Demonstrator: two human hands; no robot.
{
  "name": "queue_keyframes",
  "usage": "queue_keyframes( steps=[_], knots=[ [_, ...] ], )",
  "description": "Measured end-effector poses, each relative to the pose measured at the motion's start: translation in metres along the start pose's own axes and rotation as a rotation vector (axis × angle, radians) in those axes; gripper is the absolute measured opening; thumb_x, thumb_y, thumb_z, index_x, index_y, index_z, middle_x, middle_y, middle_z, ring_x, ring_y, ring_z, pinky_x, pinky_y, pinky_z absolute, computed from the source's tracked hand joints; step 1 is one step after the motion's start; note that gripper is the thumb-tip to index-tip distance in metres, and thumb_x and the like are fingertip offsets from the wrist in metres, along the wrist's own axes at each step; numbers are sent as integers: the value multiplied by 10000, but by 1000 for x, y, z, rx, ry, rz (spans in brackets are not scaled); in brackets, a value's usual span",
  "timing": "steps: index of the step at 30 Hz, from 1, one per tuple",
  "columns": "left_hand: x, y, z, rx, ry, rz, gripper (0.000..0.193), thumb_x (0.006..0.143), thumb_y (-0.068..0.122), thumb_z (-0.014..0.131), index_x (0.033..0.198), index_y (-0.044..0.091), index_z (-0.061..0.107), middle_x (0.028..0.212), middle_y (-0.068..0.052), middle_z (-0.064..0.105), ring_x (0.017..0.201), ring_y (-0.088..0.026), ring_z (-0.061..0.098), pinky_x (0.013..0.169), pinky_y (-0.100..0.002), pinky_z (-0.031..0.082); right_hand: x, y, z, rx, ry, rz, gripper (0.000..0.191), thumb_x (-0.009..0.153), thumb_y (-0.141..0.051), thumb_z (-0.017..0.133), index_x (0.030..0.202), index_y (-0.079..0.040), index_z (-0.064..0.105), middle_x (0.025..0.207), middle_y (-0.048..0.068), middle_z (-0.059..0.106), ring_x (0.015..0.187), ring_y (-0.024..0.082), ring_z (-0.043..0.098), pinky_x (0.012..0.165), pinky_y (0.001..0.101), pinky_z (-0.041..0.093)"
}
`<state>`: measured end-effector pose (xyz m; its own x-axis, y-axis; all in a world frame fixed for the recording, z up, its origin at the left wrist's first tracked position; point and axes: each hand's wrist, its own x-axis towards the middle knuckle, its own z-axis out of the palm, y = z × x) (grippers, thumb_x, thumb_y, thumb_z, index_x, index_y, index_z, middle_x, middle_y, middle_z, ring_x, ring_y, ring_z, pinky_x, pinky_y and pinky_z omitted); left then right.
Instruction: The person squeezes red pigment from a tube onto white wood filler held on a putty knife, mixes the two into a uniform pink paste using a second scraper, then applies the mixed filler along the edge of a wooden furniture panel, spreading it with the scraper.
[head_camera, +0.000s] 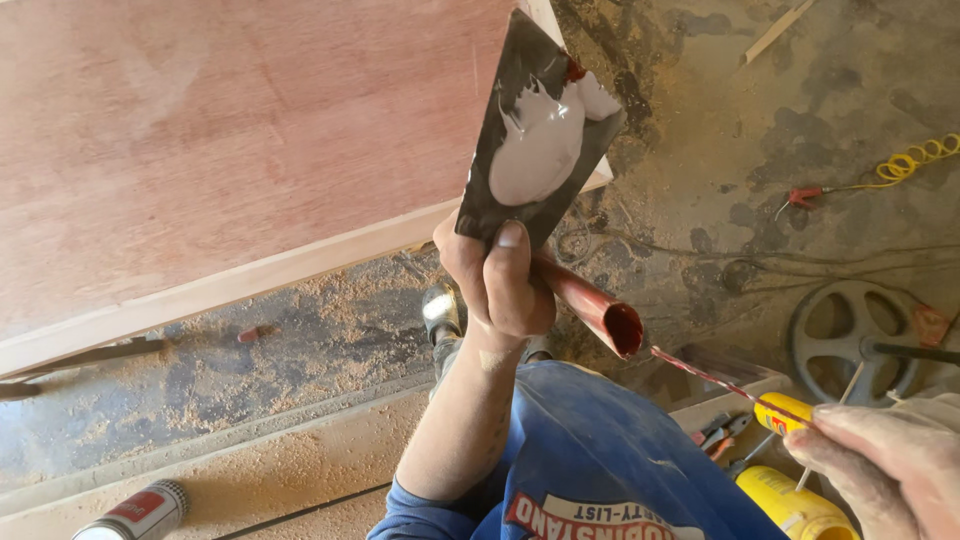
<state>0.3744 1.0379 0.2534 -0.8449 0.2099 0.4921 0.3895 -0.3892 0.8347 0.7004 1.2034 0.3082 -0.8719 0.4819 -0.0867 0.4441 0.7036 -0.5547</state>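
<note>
Head view: left hand (500, 285) fingers clench a dark board (540, 130) of white putty above them; right hand (885, 455) pinches a thin stick (700, 372).

Workshop floor clutter, sawdust everywhere.
Plywood sheet (230, 130) top left, spray can (135, 512) bottom left, yellow coiled hose (915, 160) w/ red air nozzle (803, 197), grey wheel (850, 335) at right, pliers (722, 432).

Warm daylight is flooding the scene, washing the large reddish plywood panel (230, 130) pale towards its upper left. Glare is shining off the white paste on the dark flat scraper blade (540, 130). Soft shadows are lying on the dusty concrete floor (760, 140). The right hand (890, 465) at the lower corner is looking overexposed and slightly blurred.
</note>
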Motion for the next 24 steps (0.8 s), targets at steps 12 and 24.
queue_keyframes(
  steps=[12, 24],
  knots=[
    [-9, -28, -9, 409, 10, 416, 238, 1029, -49, 505, 1266, -73, 526, 1334, -219, 560, 961, -332, 622, 767, -423, 499, 80, -154, -26, -406, 123, -615, 274, 785, -26, 788, 1026, 32, 671, 673, 85, 672, 526, 179, 589, 519, 340, 408],
    [-3, -12, -1, -72, 124, -38, 450, 967, 119, 468, 1353, -73, 598, 958, -172, 698, 806, -201, 623, 769, -324, 504, 107, -158, -35, -250, -77, -581, 120, 840, -64, 725, 898, 18, 659, 692, 100, 671, 602, 214, 699, 558, 305, 532]
  ],
)
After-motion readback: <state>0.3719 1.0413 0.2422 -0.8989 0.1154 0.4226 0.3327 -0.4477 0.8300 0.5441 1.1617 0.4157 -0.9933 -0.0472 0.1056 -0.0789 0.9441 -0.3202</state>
